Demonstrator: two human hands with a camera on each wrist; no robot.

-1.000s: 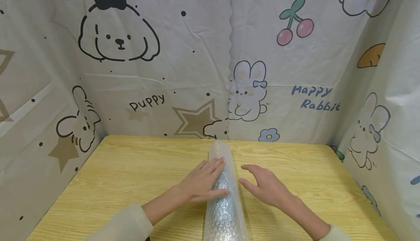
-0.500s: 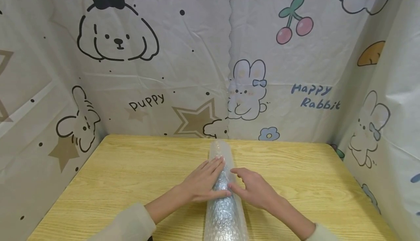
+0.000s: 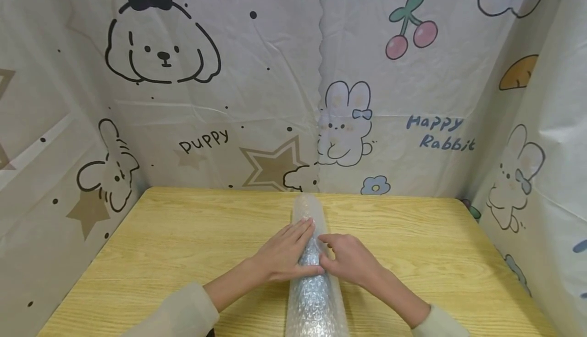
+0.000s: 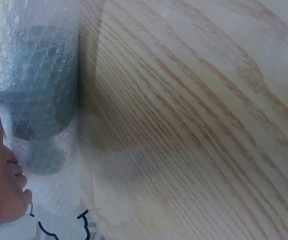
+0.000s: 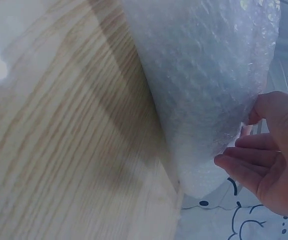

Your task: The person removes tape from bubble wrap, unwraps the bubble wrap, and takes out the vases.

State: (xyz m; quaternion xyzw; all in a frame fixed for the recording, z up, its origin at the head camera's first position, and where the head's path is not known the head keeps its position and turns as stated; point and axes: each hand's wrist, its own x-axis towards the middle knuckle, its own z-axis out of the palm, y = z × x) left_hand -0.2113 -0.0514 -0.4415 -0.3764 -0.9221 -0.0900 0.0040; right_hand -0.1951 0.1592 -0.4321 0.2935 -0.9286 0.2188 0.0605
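A long bubble-wrapped bundle (image 3: 316, 301) lies lengthwise on the table, its far end at the back edge. Through the wrap in the left wrist view, a dark rounded object (image 4: 41, 90) shows dimly. My left hand (image 3: 286, 255) rests flat on top of the bundle with fingers spread and thumb stretched across it. From the right side, my right hand (image 3: 350, 258) touches the wrap with thumb and index fingertips, a gap between them. The other fingers (image 5: 246, 167) of that hand are loosely bent beside the wrap in the right wrist view.
The wood-grain table (image 3: 206, 214) extends to both sides of the bundle. Behind it and along the sides hangs a pale cloth (image 3: 275, 87) printed with cartoon animals, stars and cherries. A small dark object (image 3: 210, 333) shows beside the left sleeve.
My right hand has moved left from beside the bundle until its fingertips reach the wrap. The left hand has stayed in place on top.
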